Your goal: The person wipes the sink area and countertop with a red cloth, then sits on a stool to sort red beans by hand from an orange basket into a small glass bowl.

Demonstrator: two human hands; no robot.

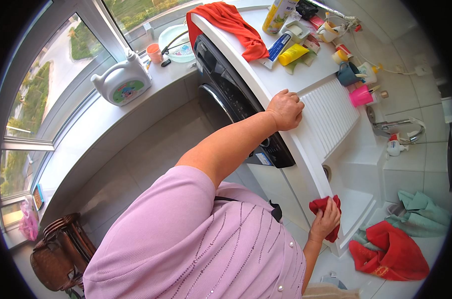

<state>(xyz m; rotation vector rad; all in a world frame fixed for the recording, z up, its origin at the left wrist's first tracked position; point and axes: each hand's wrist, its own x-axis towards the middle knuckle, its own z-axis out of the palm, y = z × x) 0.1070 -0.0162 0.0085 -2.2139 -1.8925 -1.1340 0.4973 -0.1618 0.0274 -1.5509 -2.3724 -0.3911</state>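
My left hand [286, 110] rests with curled fingers at the top of the white ribbed washboard [332, 116], by the sink's front edge. I see nothing in it, though its palm side is hidden. Lower down, my right hand [326, 219] presses a folded red cloth [317, 205] over the front rim of the white laundry sink [356, 203]. The sink's drain [326, 172] is partly visible behind that rim. Under the counter, beneath my left forearm, stands a black front-loading washing machine [226, 80].
An orange-red cloth [229, 26] drapes over the counter near tubes [293, 54], a pink cup [361, 96] and a dark mug [347, 73]. A faucet [397, 125] juts from the tiled wall. Red fabric [394, 254] lies right of the sink. A detergent jug [123, 80] stands on the windowsill.
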